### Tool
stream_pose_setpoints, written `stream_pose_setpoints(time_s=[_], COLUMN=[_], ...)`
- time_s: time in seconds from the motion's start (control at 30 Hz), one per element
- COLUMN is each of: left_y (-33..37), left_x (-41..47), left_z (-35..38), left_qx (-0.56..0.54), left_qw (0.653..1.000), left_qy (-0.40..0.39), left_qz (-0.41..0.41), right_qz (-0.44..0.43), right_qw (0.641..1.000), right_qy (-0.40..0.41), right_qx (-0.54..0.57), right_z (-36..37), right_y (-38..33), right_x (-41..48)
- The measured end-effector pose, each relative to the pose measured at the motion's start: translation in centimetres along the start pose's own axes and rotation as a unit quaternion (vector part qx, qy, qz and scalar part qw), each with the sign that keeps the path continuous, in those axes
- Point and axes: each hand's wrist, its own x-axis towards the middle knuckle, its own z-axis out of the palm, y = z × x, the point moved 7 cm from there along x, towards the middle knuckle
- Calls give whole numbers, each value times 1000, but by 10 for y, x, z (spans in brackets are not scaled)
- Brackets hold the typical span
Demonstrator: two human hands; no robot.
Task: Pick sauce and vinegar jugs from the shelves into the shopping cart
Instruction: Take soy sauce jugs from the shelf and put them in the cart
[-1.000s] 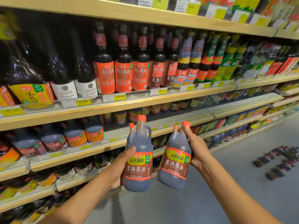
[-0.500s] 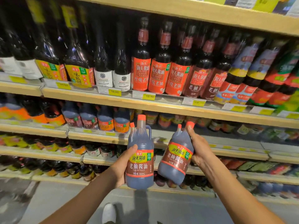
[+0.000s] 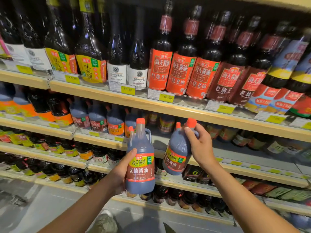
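Four tiers of pale wooden shelving (image 3: 151, 105) loom nearer than half a second ago, and the grey floor (image 3: 42, 207) has shrunk to a strip below. Along the top tier stand tall dark glass bottles with orange labels (image 3: 159, 69). Before the shelves, the upright dark plastic sauce jug with an orange cap (image 3: 140, 165) stays in the left hand (image 3: 121, 172), thumb across its label and the other fingers hidden behind it. The tilted matching jug (image 3: 176, 153) stays in the right hand (image 3: 200, 145), fingers curled round its neck. Labels on the lower tiers are blurred.
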Motion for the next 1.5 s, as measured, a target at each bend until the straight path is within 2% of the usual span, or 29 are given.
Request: stream_pose_setpoints(time_s=[0.1, 0.2, 0.3, 0.4, 0.6, 0.77, 0.87, 0.97, 1.03, 1.07, 1.13, 1.2, 1.23, 1.27, 1.33, 1.37, 1.5], left_y=[2, 6, 7, 12, 21, 27, 26, 21, 19, 18, 18, 19, 20, 22, 27, 29, 32], left_x=[6, 11, 12, 12, 18, 25, 30, 34, 36, 37, 37, 36, 35, 33, 30, 29, 27], left_z=[-12, -23, -34, -39, -43, -42, -42, -41, -41, -41, -43, -45, -46, -47, -48, -49, -50], left_qx=[18, 34, 45, 38, 18, 15, 20, 21, 20, 18, 17, 17, 13, 10, 3, 1, -4], left_qw=[1000, 999, 998, 998, 998, 998, 998, 999, 999, 999, 999, 999, 999, 999, 999, 999, 999], left_qy=[0, 7, 14, -7, -21, -20, -12, -12, -9, -9, -7, -6, -7, -9, -12, -14, -23], left_qz=[16, 34, 45, 55, 58, 64, 57, 47, 41, 39, 36, 34, 34, 35, 37, 39, 44], right_qz=[-99, -189, -253, -259, -175, -14, 87, 81, 122, 161, 131, 117, 138, 195, 298, 316, 280], right_qw=[987, 946, 915, 905, 935, 969, 978, 988, 982, 966, 964, 979, 980, 973, 945, 937, 951], right_qy=[-76, -149, -149, -153, -124, -11, -15, -27, -58, -83, -101, -87, -75, -68, -72, -73, -38], right_qx=[-102, -219, -277, -299, -284, -246, -188, -132, -133, -182, -207, -139, -121, -103, -110, -127, -125], right_z=[23, 43, 50, 55, 43, 21, 14, 13, 15, 16, 23, 26, 23, 20, 20, 22, 22], right_y=[-6, 6, 18, 31, 61, 94, 116, 119, 125, 127, 118, 111, 120, 131, 152, 157, 159], right_x=[5, 13, 20, 30, 51, 74, 83, 93, 96, 94, 95, 94, 95, 92, 81, 78, 78])
